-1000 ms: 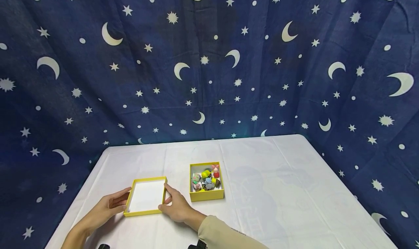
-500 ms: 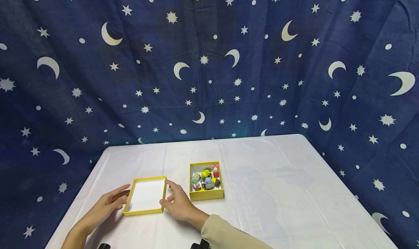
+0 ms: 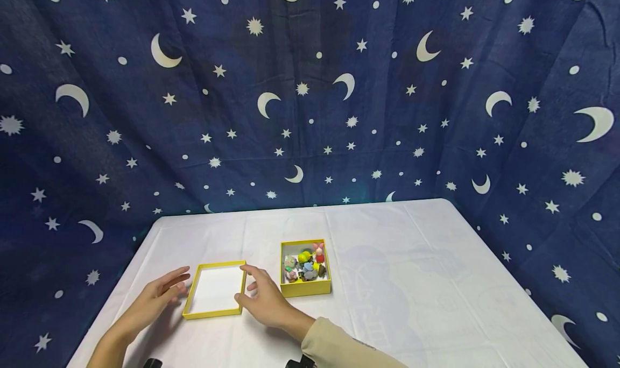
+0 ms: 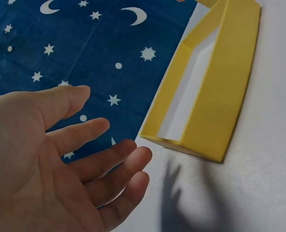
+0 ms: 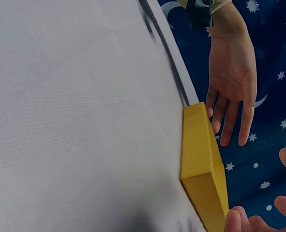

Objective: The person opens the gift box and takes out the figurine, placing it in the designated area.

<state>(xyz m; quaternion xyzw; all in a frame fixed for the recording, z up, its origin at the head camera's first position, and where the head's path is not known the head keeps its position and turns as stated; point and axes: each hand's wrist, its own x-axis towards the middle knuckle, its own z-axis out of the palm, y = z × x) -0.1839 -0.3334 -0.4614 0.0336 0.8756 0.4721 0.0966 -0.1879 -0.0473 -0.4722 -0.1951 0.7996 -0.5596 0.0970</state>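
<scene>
A shallow yellow box lid [image 3: 213,314] with a white inside lies hollow side up on the white table, left of the middle. To its left, my left hand [image 3: 154,298] is held apart from it with relaxed fingers, and the left wrist view shows that palm with nothing in it beside the lid [image 4: 220,96]. My right hand [image 3: 266,299] is at the lid's right side, thumb and fingers spread, fingertips right by the rim. In the right wrist view, only the right hand's fingertips [image 5: 233,220] show, near the lid's yellow wall [image 5: 196,140].
Right of the lid stands a deeper yellow box [image 3: 305,288] holding several small toy figurines [image 3: 310,271]. The table [image 3: 411,282] has a white cloth, with its far edge against a dark blue curtain [image 3: 310,115] printed with moons and stars.
My left hand has drawn away from the lid to the left. The right hand's fingers have loosened from its right edge. Lid and figurine box have stayed in place.
</scene>
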